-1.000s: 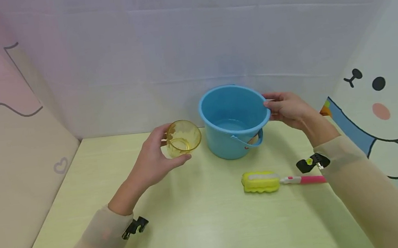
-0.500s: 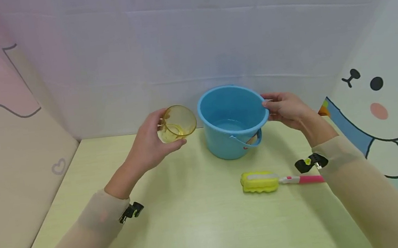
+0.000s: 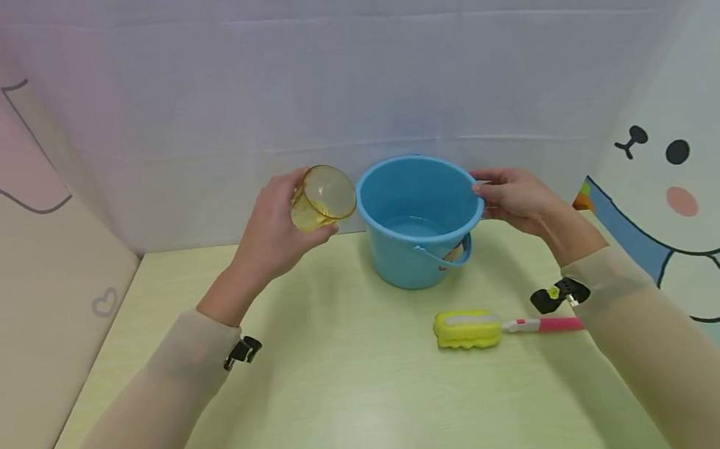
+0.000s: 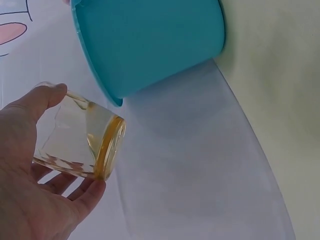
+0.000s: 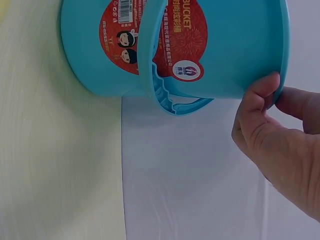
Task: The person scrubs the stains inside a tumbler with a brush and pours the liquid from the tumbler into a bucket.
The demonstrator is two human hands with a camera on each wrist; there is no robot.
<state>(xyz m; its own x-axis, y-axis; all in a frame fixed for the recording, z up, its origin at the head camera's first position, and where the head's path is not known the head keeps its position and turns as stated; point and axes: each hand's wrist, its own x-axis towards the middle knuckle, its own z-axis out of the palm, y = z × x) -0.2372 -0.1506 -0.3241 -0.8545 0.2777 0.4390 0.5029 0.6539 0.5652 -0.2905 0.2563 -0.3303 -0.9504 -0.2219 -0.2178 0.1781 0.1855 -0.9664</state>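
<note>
A see-through amber glass cup (image 3: 313, 207) is gripped by my left hand (image 3: 276, 226), thumb on one side and fingers on the other. The cup is raised off the table and tilted, its mouth facing the blue bucket (image 3: 404, 256). In the left wrist view the cup (image 4: 75, 137) stays a little apart from the bucket (image 4: 150, 40); some liquid seems to lie inside it. My right hand (image 3: 517, 199) pinches the bucket's right rim. From the right wrist view, thumb and fingers of that hand (image 5: 280, 135) close over the rim, near the hanging handle (image 5: 150, 50).
On the table (image 3: 350, 374), in front of the bucket, lies a sponge brush (image 3: 468, 329) with a yellow head and a pink and white handle, partly under the right forearm. A pale cloth wall (image 3: 317, 81) stands right behind the bucket. Printed panels flank both sides.
My left hand has lifted the cup and tipped it further toward the bucket, its mouth now close to the bucket's left rim. The right hand keeps its pinch on the rim.
</note>
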